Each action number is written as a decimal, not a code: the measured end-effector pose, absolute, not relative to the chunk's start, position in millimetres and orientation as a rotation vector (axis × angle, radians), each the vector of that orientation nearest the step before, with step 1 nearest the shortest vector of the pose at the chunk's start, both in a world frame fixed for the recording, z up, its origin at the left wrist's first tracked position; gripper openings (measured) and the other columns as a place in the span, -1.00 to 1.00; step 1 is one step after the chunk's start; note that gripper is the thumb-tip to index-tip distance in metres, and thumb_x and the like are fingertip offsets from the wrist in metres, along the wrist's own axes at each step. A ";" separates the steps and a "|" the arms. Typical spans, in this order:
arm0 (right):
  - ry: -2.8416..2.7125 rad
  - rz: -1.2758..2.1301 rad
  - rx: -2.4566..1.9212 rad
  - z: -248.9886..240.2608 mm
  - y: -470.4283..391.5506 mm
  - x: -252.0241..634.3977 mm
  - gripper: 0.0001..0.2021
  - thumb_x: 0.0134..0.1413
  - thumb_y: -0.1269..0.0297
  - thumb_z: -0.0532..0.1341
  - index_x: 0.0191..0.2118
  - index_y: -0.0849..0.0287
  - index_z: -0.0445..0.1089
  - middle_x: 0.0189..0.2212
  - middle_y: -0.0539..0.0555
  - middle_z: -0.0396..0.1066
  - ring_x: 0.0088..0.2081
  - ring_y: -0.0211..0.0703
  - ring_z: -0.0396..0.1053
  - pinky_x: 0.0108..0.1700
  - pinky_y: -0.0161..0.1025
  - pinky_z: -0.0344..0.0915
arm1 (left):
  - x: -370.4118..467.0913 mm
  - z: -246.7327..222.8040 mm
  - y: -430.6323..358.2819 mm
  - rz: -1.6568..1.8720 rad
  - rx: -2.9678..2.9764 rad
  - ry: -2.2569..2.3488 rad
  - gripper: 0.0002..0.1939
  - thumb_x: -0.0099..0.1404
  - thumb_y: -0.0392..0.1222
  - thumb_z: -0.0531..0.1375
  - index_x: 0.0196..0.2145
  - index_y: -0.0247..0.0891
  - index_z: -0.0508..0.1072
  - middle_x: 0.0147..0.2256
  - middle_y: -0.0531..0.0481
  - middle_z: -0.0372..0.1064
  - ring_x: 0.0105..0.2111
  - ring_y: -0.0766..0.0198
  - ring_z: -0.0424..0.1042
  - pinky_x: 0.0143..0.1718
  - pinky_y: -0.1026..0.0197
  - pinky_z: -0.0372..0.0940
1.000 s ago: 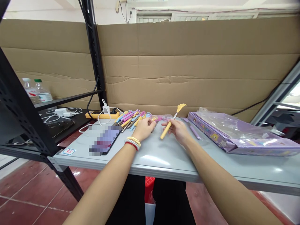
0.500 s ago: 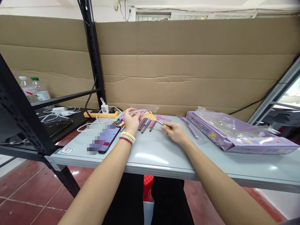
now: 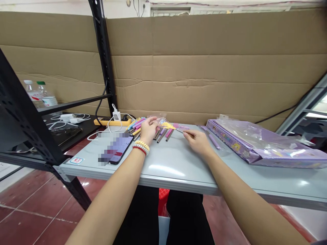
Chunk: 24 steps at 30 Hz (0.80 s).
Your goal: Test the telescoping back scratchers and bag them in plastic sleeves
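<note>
My right hand (image 3: 195, 140) is closed on the handle of a yellow hand-shaped scratcher (image 3: 168, 125), whose spread head points left. Close to that head, my left hand (image 3: 149, 129) is closed on a clear plastic wrapper (image 3: 161, 120). Yellow, white and red bands circle my left wrist. Behind and beside my left hand lie several colourful sticks (image 3: 138, 124) in blue, pink, purple and yellow. More sticks with metal shafts (image 3: 162, 135) lie between my hands, one with a pink hand-shaped head.
A phone (image 3: 121, 149) lies left of my left wrist. Behind it are a yellow power strip (image 3: 102, 121) and white cables. At the right, a purple box (image 3: 255, 143) holds clear plastic, with a wrapped purple stick (image 3: 214, 141) beside it. A black shelf post (image 3: 103, 51) rises at left.
The scratcher's yellow head now sits closer to the wrapper and looks turned more edge-on. The wrapper has shifted in my left hand. The whole view has shifted slightly.
</note>
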State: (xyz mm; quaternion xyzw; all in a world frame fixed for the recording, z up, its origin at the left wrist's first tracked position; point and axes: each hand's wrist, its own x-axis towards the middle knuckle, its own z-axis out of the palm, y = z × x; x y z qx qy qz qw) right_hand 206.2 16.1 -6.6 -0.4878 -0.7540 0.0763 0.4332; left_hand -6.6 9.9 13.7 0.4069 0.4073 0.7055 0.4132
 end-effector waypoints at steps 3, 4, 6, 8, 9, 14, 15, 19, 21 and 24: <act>-1.877 0.179 -1.184 -8.4 17.5 206.9 -0.71 0.04 0.21 0.12 -0.25 0.16 0.57 -0.23 0.16 0.54 -0.19 0.00 0.45 -0.11 -0.11 0.32 | -5.7 13.1 7.7 1.739 1.058 0.998 -0.74 0.10 -0.51 0.18 -0.23 -0.34 0.40 -0.24 -0.11 0.46 -0.43 0.37 0.45 -0.37 0.29 0.37; -1.876 0.179 -1.172 -9.0 18.1 207.2 -0.72 0.04 0.21 0.13 -0.25 0.16 0.57 -0.23 0.16 0.54 -0.19 0.00 0.45 -0.11 -0.11 0.32 | -5.3 12.6 7.1 1.731 1.060 0.981 -0.73 0.08 -0.52 0.19 -0.23 -0.34 0.39 -0.21 -0.13 0.46 -0.43 0.38 0.45 -0.37 0.29 0.38; -1.879 0.182 -1.155 -9.7 19.1 207.8 -0.74 0.03 0.21 0.15 -0.27 0.14 0.57 -0.24 0.14 0.54 -0.21 0.00 0.45 -0.12 -0.10 0.32 | -4.5 11.6 6.4 1.712 1.061 0.946 -0.70 0.06 -0.53 0.21 -0.23 -0.33 0.38 -0.17 -0.15 0.46 -0.41 0.36 0.46 -0.34 0.27 0.38; -1.884 0.189 -1.148 -10.1 19.7 208.3 -0.75 0.02 0.22 0.16 -0.27 0.13 0.56 -0.25 0.13 0.54 -0.23 -0.01 0.45 -0.15 -0.10 0.32 | -3.8 10.8 5.8 1.683 1.075 0.919 -0.67 0.03 -0.53 0.23 -0.22 -0.33 0.36 -0.17 -0.17 0.46 -0.39 0.33 0.47 -0.31 0.23 0.40; -1.889 0.195 -1.145 -10.2 19.8 208.4 -0.75 0.02 0.22 0.16 -0.26 0.13 0.56 -0.26 0.13 0.54 -0.25 -0.02 0.44 -0.17 -0.11 0.32 | -3.5 10.6 5.4 1.668 1.089 0.912 -0.66 0.02 -0.53 0.24 -0.22 -0.33 0.36 -0.18 -0.18 0.46 -0.38 0.31 0.48 -0.30 0.21 0.40; -1.963 0.234 -1.140 -9.9 18.2 208.3 -0.74 0.04 0.20 0.15 -0.29 0.16 0.57 -0.35 0.13 0.54 -0.30 -0.01 0.44 -0.22 -0.13 0.31 | -3.0 11.8 1.1 1.659 1.144 0.902 -0.61 0.05 -0.52 0.21 -0.15 -0.32 0.31 -0.17 -0.18 0.45 -0.35 0.29 0.50 -0.27 0.20 0.42; -1.981 0.247 -1.142 -9.8 17.6 208.1 -0.74 0.04 0.19 0.15 -0.29 0.16 0.57 -0.36 0.13 0.53 -0.30 -0.01 0.43 -0.23 -0.13 0.30 | -3.1 12.2 0.2 1.668 1.148 0.911 -0.59 0.05 -0.52 0.21 -0.13 -0.30 0.30 -0.16 -0.17 0.45 -0.36 0.30 0.50 -0.27 0.20 0.41; -2.014 0.285 -1.147 -9.5 15.8 207.4 -0.71 0.05 0.15 0.14 -0.30 0.19 0.56 -0.41 0.12 0.51 -0.34 -0.04 0.42 -0.29 -0.17 0.28 | -3.7 13.2 -1.0 1.739 1.138 0.927 -0.52 0.05 -0.52 0.21 -0.07 -0.28 0.25 -0.17 -0.15 0.45 -0.35 0.32 0.49 -0.25 0.22 0.39; -2.010 0.276 -1.145 -9.7 15.5 207.2 -0.70 0.05 0.14 0.13 -0.31 0.19 0.55 -0.43 0.10 0.50 -0.38 -0.07 0.40 -0.33 -0.20 0.26 | -3.4 13.4 -0.2 1.751 1.113 0.892 -0.50 0.06 -0.52 0.21 -0.05 -0.28 0.24 -0.20 -0.12 0.46 -0.35 0.33 0.49 -0.23 0.21 0.39; -2.009 0.245 -1.129 -10.0 15.5 207.0 -0.70 0.07 0.13 0.12 -0.33 0.17 0.54 -0.49 0.07 0.48 -0.46 -0.13 0.33 -0.39 -0.23 0.21 | -2.2 14.7 1.4 1.737 1.036 0.843 -0.55 0.11 -0.47 0.21 -0.04 -0.29 0.24 -0.31 -0.05 0.45 -0.37 0.34 0.49 -0.20 0.19 0.40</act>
